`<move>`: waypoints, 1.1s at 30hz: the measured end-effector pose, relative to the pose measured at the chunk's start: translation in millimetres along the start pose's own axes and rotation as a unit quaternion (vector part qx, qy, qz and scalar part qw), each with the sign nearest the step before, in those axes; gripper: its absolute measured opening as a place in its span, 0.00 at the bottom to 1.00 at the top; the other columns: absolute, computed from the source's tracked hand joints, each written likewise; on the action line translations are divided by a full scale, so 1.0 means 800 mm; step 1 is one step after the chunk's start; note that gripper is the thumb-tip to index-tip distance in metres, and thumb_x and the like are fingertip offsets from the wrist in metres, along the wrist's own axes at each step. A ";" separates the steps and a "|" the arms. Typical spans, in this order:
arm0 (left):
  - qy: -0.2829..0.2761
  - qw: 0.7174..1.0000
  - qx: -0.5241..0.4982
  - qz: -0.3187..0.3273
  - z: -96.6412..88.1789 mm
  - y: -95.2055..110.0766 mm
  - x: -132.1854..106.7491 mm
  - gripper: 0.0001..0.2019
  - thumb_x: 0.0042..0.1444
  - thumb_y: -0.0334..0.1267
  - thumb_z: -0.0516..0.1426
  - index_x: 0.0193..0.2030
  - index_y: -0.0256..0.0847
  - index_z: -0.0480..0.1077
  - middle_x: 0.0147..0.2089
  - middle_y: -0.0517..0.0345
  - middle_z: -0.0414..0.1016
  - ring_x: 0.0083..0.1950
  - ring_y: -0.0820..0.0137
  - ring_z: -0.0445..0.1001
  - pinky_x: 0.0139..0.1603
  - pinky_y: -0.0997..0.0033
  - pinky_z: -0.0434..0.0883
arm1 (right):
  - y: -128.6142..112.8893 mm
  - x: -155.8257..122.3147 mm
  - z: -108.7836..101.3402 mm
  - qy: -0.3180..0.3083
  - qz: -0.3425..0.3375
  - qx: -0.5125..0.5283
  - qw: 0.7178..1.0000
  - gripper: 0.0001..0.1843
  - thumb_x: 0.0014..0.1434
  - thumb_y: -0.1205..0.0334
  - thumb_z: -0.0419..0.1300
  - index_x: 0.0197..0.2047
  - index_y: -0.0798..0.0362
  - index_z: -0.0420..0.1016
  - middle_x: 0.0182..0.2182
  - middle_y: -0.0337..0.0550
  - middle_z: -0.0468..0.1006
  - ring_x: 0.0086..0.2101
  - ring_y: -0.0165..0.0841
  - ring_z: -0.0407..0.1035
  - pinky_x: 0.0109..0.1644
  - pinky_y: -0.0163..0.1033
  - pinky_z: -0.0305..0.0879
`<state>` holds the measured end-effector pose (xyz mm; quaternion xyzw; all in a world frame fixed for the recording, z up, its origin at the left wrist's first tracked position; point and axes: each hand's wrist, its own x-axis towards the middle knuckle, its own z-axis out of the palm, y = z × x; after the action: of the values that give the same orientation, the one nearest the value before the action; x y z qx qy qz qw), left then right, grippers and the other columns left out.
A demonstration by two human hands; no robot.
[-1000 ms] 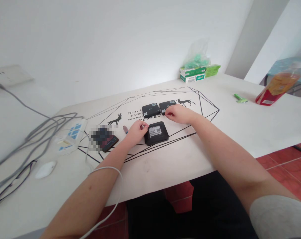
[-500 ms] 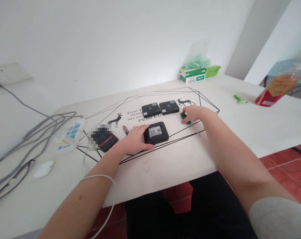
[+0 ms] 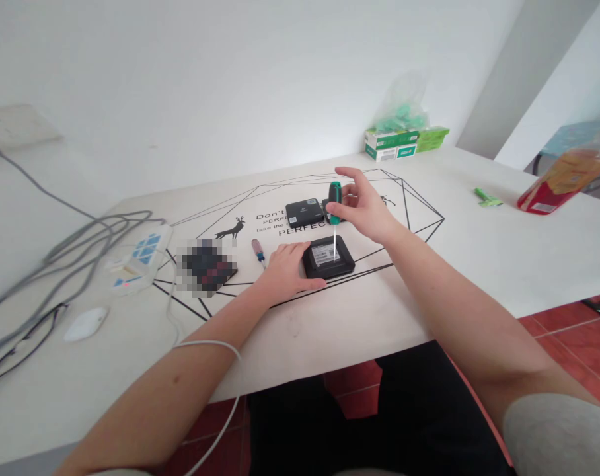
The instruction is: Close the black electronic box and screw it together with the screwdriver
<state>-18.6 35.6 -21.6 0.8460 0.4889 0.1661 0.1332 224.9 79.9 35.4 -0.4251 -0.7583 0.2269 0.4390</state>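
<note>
A flat black square box with a white label facing up lies on the table near the middle. My left hand grips its left side, thumb along the near edge and fingers at the far edge. My right hand is closed on the green and black handle of a screwdriver, with the index finger raised. The screwdriver stands nearly upright, its thin shaft pointing down over the box; whether the tip touches cannot be made out. Another screwdriver with a clear handle lies left of my left hand.
Behind sits a similar black box; a second is mostly hidden by my right hand. At left are a pixelated dark object, a power strip, cables and a white mouse. Green cartons and a bottle stand farther right.
My right hand has lifted the green screwdriver off the table and brought it left, upright over the labelled box. The box and my left hand appear slightly farther right in view.
</note>
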 end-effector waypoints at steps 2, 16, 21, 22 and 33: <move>0.020 1.000 0.002 0.004 0.000 -0.001 0.000 0.45 0.51 0.63 0.68 0.70 0.43 0.64 0.68 0.41 0.69 0.69 0.44 0.64 0.69 0.43 0.60 | -0.015 -0.005 0.021 0.015 -0.042 -0.009 0.999 0.36 0.69 0.57 0.56 0.76 0.45 0.47 0.54 0.47 0.73 0.43 0.35 0.75 0.46 0.43 0.78; -0.024 0.998 0.023 0.057 -0.001 -0.017 -0.006 0.46 0.56 0.66 0.62 0.74 0.42 0.59 0.71 0.39 0.67 0.70 0.43 0.64 0.70 0.44 0.60 | -0.032 -0.024 0.056 -0.021 -0.182 -0.003 0.983 0.25 0.66 0.56 0.63 0.64 0.47 0.68 0.50 0.48 0.73 0.45 0.39 0.70 0.49 0.49 0.77; -0.026 0.997 0.024 0.063 -0.005 -0.016 -0.007 0.42 0.58 0.65 0.62 0.71 0.42 0.61 0.69 0.39 0.68 0.70 0.44 0.65 0.69 0.45 0.61 | -0.040 -0.026 0.057 -0.009 -0.191 0.069 0.979 0.21 0.71 0.52 0.55 0.63 0.49 0.71 0.56 0.52 0.72 0.56 0.41 0.69 0.53 0.49 0.76; -0.028 0.997 0.028 0.061 -0.006 -0.015 -0.007 0.41 0.58 0.65 0.62 0.70 0.42 0.62 0.69 0.40 0.69 0.69 0.45 0.65 0.69 0.46 0.62 | -0.042 -0.027 0.057 -0.010 -0.186 0.107 0.977 0.20 0.73 0.52 0.50 0.62 0.48 0.72 0.57 0.52 0.73 0.57 0.41 0.70 0.55 0.49 0.75; -0.049 0.996 0.051 0.056 -0.012 -0.010 -0.007 0.39 0.59 0.66 0.59 0.68 0.41 0.64 0.67 0.40 0.70 0.69 0.45 0.65 0.68 0.45 0.62 | -0.040 -0.022 0.071 0.044 -0.140 0.250 0.957 0.15 0.62 0.48 0.68 0.47 0.47 0.77 0.47 0.44 0.75 0.43 0.33 0.71 0.45 0.40 0.74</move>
<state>-31.2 35.5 -16.7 0.8848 0.4415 0.1067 0.1038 166.5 49.4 21.2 -0.2008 -0.7091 0.3264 0.5919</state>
